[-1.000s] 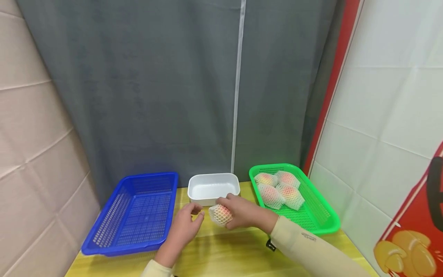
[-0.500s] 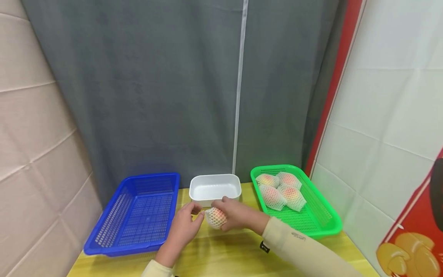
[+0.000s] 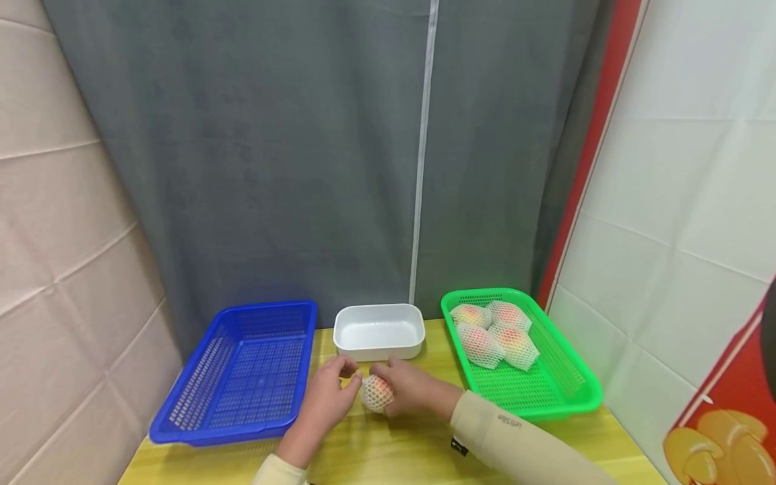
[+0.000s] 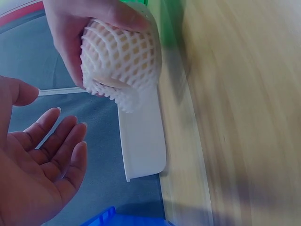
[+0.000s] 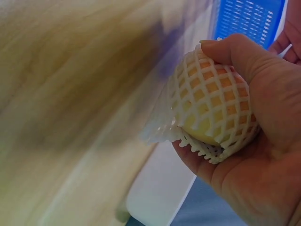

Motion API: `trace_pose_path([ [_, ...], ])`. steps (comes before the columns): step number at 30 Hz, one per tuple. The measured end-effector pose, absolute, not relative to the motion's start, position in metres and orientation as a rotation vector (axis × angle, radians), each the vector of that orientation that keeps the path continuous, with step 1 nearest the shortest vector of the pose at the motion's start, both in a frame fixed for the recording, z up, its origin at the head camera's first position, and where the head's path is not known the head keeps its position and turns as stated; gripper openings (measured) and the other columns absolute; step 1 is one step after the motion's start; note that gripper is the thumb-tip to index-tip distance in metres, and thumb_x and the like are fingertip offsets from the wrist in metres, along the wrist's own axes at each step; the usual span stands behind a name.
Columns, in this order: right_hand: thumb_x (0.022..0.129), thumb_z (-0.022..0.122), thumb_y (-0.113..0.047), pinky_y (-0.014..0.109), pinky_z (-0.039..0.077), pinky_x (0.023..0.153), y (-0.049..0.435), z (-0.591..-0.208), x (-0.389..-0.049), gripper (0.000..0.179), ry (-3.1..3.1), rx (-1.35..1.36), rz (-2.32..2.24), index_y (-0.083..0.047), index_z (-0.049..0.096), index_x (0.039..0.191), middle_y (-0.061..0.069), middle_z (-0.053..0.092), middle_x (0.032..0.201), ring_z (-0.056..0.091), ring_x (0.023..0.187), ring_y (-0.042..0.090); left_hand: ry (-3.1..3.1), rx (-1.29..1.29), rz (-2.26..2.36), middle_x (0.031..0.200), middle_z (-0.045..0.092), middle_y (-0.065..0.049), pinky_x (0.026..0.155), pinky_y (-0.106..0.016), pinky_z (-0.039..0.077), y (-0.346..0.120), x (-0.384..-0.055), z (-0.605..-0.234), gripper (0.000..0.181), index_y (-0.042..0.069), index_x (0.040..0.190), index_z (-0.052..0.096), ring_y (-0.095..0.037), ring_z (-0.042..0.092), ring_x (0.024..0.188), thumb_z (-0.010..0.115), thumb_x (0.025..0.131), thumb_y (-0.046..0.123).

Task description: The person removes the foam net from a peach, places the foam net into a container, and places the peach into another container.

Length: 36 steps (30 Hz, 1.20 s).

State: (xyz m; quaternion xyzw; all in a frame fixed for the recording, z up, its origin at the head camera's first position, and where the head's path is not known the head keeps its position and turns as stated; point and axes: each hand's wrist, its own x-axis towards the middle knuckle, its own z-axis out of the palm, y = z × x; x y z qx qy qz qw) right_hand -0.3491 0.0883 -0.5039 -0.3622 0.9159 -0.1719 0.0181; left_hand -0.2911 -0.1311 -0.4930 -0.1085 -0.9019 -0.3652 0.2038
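My right hand (image 3: 415, 389) grips a round red-and-yellow fruit (image 3: 376, 393) in a white foam net sleeve, above the table in front of the white tray. In the right wrist view the thumb lies over the netted fruit (image 5: 211, 99) and the fingers pass beneath it; the sleeve's loose end sticks out past the fruit. Just left of it is my left hand (image 3: 324, 396), palm turned toward the fruit and fingers loosely bent. The left wrist view shows that hand (image 4: 42, 165) holding nothing, with a gap between it and the fruit.
A blue basket (image 3: 233, 431) with nothing visible inside stands at the left. Behind the hands is a small white tray (image 3: 378, 353). At the right, a green basket (image 3: 570, 404) holds several netted fruits (image 3: 479, 345). A grey curtain (image 3: 273, 168) hangs behind the wooden table (image 3: 376, 458).
The right hand has brought the netted fruit a little to the left and down, closer to the left hand. The left hand has barely moved. The head view has shifted slightly.
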Motion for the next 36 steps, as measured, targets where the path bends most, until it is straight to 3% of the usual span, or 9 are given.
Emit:
trace_pose_path([
  [17,0.071,0.101,-0.022,0.026,0.054,0.082,0.088,-0.523,-0.351,0.08,2.841,-1.131,-0.495,-0.025,0.063,0.142,-0.004,0.056,0.108,0.055,0.092,0.006,-2.544,-0.298,-1.025,0.102,0.073,0.0,0.082,-0.041,0.059,-0.13,-0.293,-0.497,0.009,0.014,0.104,0.075,-0.02,0.071,0.097,0.079,0.097,0.019],
  [22,0.072,0.105,-0.032,0.029,0.057,0.086,0.088,-0.519,-0.347,0.089,2.86,-1.142,-0.46,-0.021,0.061,0.148,-0.004,0.058,0.109,0.058,0.094,0.007,-2.543,-0.302,-1.062,0.101,0.073,0.002,0.082,-0.039,0.06,-0.13,-0.294,-0.499,0.007,0.015,0.103,0.074,-0.018,0.071,0.097,0.078,0.097,0.017],
  [29,0.069,0.106,-0.047,0.035,0.056,0.102,0.092,-0.516,-0.344,0.108,2.857,-1.112,-0.574,-0.017,0.053,0.159,0.002,0.063,0.132,0.063,0.113,0.012,-2.513,-0.302,-1.262,0.099,0.074,0.004,0.083,-0.033,0.061,-0.129,-0.295,-0.501,0.005,0.015,0.102,0.074,-0.015,0.071,0.097,0.077,0.1,0.012],
  [36,0.077,0.103,-0.041,0.051,0.054,0.111,0.109,-0.503,-0.336,0.101,2.798,-0.977,-0.951,-0.014,0.052,0.16,0.01,0.06,0.145,0.065,0.127,0.026,-2.458,-0.263,-1.411,0.096,0.074,0.002,0.082,-0.032,0.061,-0.129,-0.294,-0.505,0.004,0.011,0.102,0.075,-0.016,0.07,0.095,0.078,0.1,0.011],
])
